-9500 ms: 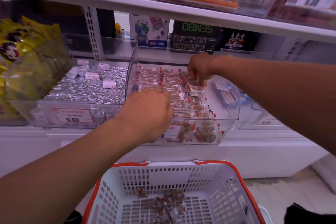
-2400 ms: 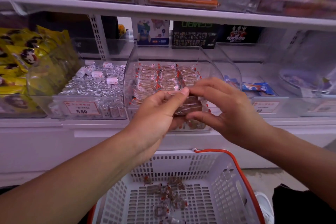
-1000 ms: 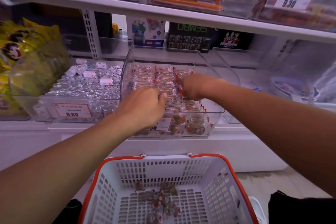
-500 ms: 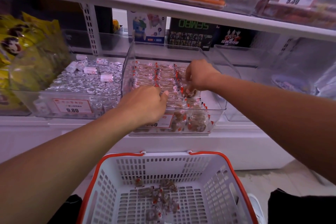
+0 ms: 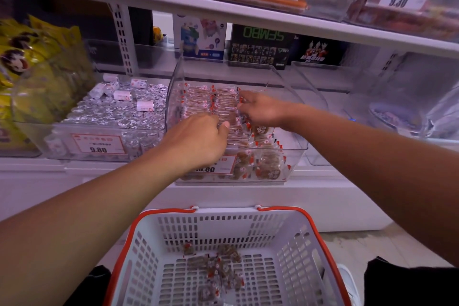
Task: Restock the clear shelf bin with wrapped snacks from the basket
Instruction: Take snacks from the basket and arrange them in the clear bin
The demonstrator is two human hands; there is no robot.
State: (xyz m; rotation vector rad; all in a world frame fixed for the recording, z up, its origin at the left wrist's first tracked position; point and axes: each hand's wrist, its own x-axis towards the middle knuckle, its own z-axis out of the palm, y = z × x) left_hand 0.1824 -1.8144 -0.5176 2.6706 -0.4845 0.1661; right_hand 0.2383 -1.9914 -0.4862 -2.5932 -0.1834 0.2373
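Left hand: the left hand (image 5: 196, 140) is reaching into the clear shelf bin (image 5: 294, 154) near its front, knuckles up and fingers curled down onto the packed rows. Can't honestly tell if it's pinching anything, the back of the hand hides the fingertips.

Right hand: the right hand (image 5: 260, 110) sits farther back in the same bin, just beyond and to the right of the left one. Fingers are bent down among the wrapped snacks (image 5: 211, 100). Looks like it's touching them, but whether it's actually gripping one I can't tell.

Snacks in bin: brown pieces in clear wrappers with red marks, lined up in rows under and behind both hands. A looser bunch is piled at the bin's front wall, just below the left hand.

Basket: the white basket (image 5: 293, 236) with an orange rim is well below both hands, close to the camera. A small scatter of leftover snacks (image 5: 218, 268) lies on its floor.

Price tag: partly hidden behind the left wrist, on the bin's front.

Neighbour bin: left of the left hand, a silver candy bin (image 5: 74, 146) full of foil-wrapped pieces, tagged 9.80.

Yellow bags: yellow snack bags (image 5: 32, 57) at the far left.

Upper shelf: the upper shelf (image 5: 248, 12) above both hands carries more clear bins with 1.00 and 9.30 tags.
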